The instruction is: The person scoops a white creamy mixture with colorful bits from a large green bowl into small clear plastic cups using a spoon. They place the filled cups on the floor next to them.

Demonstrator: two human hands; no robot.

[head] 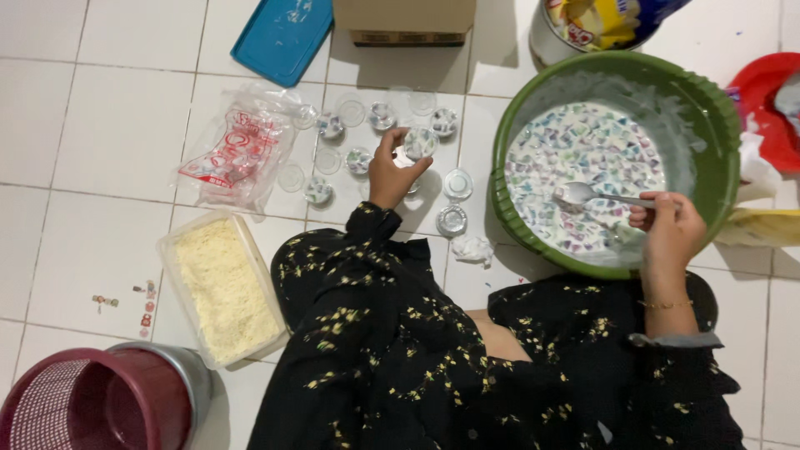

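Note:
My left hand [390, 171] holds a small clear plastic cup [420, 142] filled with a milky, coloured-cube mix, above the white tiled floor. My right hand [667, 225] grips a metal spoon [583, 194] whose bowl rests over the mix inside a big green basin [717, 117]. The basin holds white liquid with several pastel jelly cubes. More small cups [382, 115], some filled and some empty, stand on the floor around my left hand. Clear round lids [457, 183] lie beside them.
A clear rectangular tub of grated yellow cheese [223, 287] sits at the left. A plastic bag [237, 154], a blue lid [282, 35], a cardboard box [404, 21], a maroon basket [92, 404], a crumpled tissue [473, 248] and a red bag [762, 104] surround the spot.

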